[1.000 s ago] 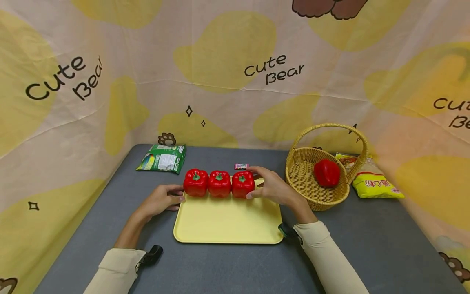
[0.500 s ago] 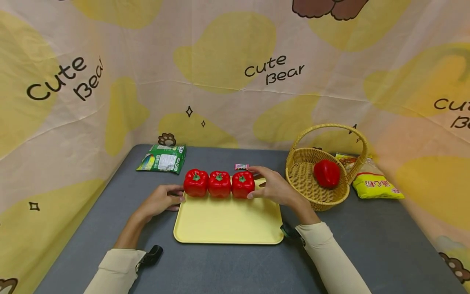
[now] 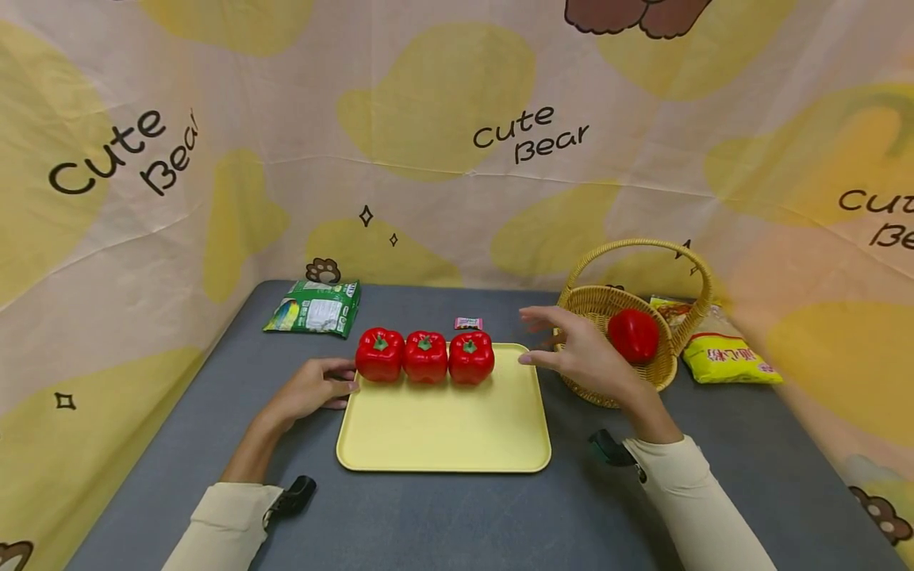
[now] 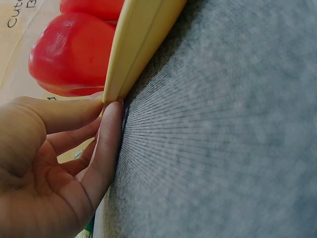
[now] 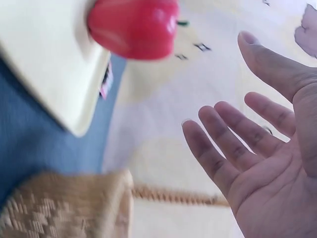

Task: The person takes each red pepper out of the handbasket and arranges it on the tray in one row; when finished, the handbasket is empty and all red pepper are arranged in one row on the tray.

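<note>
Three red bell peppers with green stems, the left one (image 3: 380, 354), middle one (image 3: 425, 356) and right one (image 3: 471, 357), stand in a row along the far side of a yellow tray (image 3: 443, 436). At the tray's left edge my left hand (image 3: 312, 390) pinches the rim between thumb and fingers, as the left wrist view shows near the tray edge (image 4: 130, 54). My right hand (image 3: 589, 353) holds nothing, its fingers spread, between the tray and a wicker basket (image 3: 585, 305). Inside the basket lies another red bell pepper (image 3: 633, 335), partly behind that hand.
A green snack packet (image 3: 314, 308) lies at the back left of the grey table (image 3: 443, 523). Behind the peppers is a small pink wrapped candy (image 3: 468, 323). Right of the basket rests a yellow bag (image 3: 731, 357). A printed cloth (image 3: 428, 103) hangs behind the table.
My right hand has let go of the right-hand bell pepper and moved right, toward the basket. The left hand and the three peppers on the tray have stayed in place.
</note>
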Demonstrator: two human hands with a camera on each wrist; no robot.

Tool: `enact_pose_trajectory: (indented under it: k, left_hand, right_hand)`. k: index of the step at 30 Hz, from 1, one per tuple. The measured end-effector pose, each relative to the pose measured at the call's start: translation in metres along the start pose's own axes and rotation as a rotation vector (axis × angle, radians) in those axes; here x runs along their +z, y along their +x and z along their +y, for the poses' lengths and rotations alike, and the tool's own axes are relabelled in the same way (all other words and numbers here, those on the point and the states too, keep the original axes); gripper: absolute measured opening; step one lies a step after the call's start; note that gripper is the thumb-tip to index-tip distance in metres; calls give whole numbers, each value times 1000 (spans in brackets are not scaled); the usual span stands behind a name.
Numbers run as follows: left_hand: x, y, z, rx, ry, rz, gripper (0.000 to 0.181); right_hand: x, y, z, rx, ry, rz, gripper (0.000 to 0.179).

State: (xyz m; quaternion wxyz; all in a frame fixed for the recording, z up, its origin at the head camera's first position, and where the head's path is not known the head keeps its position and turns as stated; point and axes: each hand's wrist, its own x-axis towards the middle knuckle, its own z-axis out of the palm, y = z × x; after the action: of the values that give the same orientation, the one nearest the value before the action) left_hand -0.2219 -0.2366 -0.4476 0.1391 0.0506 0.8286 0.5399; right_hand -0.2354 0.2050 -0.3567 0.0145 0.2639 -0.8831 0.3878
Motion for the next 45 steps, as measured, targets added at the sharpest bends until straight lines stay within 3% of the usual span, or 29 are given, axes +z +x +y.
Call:
enact_pose_trajectory:
  k: [12, 19, 29, 45]
  left_hand:
    - [-1, -1, -2, -11, 1, 0, 53]
    - [-1, -2, -4, -10, -3, 0, 53]
    - [0, -3, -3, -10, -22, -1, 53]
    - [-1, -1, 0, -11, -14, 6, 51]
  right_hand:
    - [-66, -20, 34, 115, -12, 123, 54]
    - [-91, -11, 57, 209, 6, 100, 65]
    - [-99, 5, 84, 330, 69, 58, 73]
    - [-104, 8, 111, 417, -55, -17, 76]
